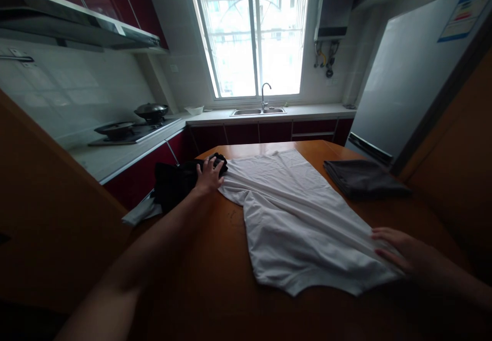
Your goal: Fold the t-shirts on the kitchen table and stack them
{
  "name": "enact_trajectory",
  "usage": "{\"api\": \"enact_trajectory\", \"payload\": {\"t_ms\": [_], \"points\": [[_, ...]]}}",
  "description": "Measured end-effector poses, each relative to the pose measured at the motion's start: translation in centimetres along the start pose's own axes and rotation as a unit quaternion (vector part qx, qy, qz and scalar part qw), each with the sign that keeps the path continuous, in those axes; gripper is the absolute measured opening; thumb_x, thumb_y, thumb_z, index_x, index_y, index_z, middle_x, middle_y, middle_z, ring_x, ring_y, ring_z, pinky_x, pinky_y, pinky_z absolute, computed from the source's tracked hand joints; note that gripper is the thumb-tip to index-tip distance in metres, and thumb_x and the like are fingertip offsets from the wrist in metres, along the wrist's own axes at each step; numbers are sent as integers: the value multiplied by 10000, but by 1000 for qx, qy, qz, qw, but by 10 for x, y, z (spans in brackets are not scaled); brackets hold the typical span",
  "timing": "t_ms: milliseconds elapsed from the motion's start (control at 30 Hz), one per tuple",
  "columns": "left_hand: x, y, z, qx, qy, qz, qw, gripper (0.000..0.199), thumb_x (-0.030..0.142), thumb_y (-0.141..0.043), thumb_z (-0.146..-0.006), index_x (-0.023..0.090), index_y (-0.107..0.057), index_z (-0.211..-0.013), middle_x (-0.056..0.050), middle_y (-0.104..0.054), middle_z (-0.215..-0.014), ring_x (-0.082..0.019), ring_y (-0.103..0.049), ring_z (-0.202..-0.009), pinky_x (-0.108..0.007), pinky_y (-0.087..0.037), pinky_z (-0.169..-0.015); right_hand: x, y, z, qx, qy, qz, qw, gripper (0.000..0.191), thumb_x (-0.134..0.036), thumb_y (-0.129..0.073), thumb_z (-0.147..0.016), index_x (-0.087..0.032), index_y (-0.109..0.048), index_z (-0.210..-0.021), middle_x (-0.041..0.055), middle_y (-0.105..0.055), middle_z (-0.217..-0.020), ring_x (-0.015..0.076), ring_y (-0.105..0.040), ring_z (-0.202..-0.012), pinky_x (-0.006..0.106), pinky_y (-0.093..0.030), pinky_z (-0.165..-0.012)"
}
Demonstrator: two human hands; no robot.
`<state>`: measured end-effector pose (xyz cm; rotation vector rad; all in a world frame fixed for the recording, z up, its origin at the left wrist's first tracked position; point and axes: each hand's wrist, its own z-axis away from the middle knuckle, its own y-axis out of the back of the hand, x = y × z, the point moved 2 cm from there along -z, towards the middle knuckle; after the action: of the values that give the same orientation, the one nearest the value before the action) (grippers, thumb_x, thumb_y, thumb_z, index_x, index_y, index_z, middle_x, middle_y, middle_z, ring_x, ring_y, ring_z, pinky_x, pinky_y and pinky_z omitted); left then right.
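Observation:
A white T-shirt lies spread on the wooden table, its neckline toward me and soft folds running along its length. My left hand rests with fingers spread over the end of a black garment, right beside the shirt's left sleeve. That black garment is bunched up at the table's left edge. At the shirt's near right side is my right hand, fingers stretched and thumb apart, touching or just above the cloth. The right hand is slightly blurred.
A folded dark grey garment lies on the table's right side. Light cloth hangs below the black garment. Beyond the wooden table are a sink, a stove with pans, and a fridge.

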<state>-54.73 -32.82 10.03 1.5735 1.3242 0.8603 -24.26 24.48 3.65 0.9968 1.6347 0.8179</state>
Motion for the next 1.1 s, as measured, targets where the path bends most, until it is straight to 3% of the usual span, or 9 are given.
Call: {"api": "enact_trajectory", "payload": {"t_ms": [133,267,400,500,667,767,867,967,1100], "points": [[71,11,55,-40,-144,163,975,404,310,-515,-942,206,-637,-1313,-110,-621,-1329,-276,-612,-1186,-392,-463,-1047,1,-8,-42,-83,-160,17,983,337,-412,-602,-823,-193,-750,-1032,152,-753,-1096,279,-716,-976,351,-544,-859],[129,19,100,-60,-262,287,919,348,357,-518,-962,231,-680,-1244,-78,-664,-1263,-251,-644,-1126,-373,-492,-1009,2,-12,-62,-130,-222,-36,966,280,-285,-750,-683,-150,-749,-929,125,-770,-982,262,-715,-892,298,-534,-764],[154,28,107,-63,-242,370,895,300,385,-567,-939,230,-721,-1143,-80,-703,-1182,-255,-660,-1087,-405,-492,-1005,-27,4,-79,-148,-291,-244,913,279,-233,-736,-666,-85,-733,-903,140,-762,-872,239,-700,-750,278,-522,-630],[165,40,99,-116,-163,495,846,387,508,-613,-900,187,-728,-1082,-103,-733,-1073,-254,-694,-985,-389,-548,-887,-89,21,-100,-98,-258,-331,902,274,-232,-680,-731,-102,-724,-968,102,-756,-841,201,-681,-706,264,-519,-623],[177,68,91,-246,-3,642,726,665,674,-612,-858,182,-613,-1305,-124,-715,-1086,-238,-711,-894,-349,-569,-752,-255,-6,-108,-92,40,-154,983,160,-209,-642,-784,-124,-710,-902,95,-742,-886,206,-671,-769,273,-486,-660],[163,71,92,-220,4,593,775,713,514,-761,-779,238,-561,-1405,-62,-723,-1014,-211,-695,-874,-308,-550,-758,-335,-46,-82,-192,177,-59,964,148,-215,-589,-829,-128,-697,-878,133,-738,-870,232,-675,-725,296,-466,-599],[134,59,96,-168,-25,516,840,585,306,-747,-720,202,-679,-1292,-55,-738,-1079,-239,-673,-993,-316,-531,-856,-362,-66,-53,-211,280,-95,932,184,-312,-588,-867,-163,-692,-900,104,-730,-901,221,-671,-745,288,-463,-604],[102,42,102,-122,-2,467,876,518,242,-607,-743,130,-716,-1237,-99,-715,-1226,-276,-650,-1110,-360,-497,-975,-330,-66,-49,-89,258,-153,950,203,-194,-526,-895,-199,-695,-1008,72,-710,-1014,200,-655,-912,280,-474,-759],[68,25,110,-72,21,398,914,599,182,-526,-767,69,-632,-1346,-142,-629,-1371,-274,-590,-1250,-352,-415,-1104,-242,-81,-78,3,62,-133,989,289,-90,-481,-895,-148,-686,-1091,123,-668,-1117,214,-591,-1055,301,-434,-911]]}}
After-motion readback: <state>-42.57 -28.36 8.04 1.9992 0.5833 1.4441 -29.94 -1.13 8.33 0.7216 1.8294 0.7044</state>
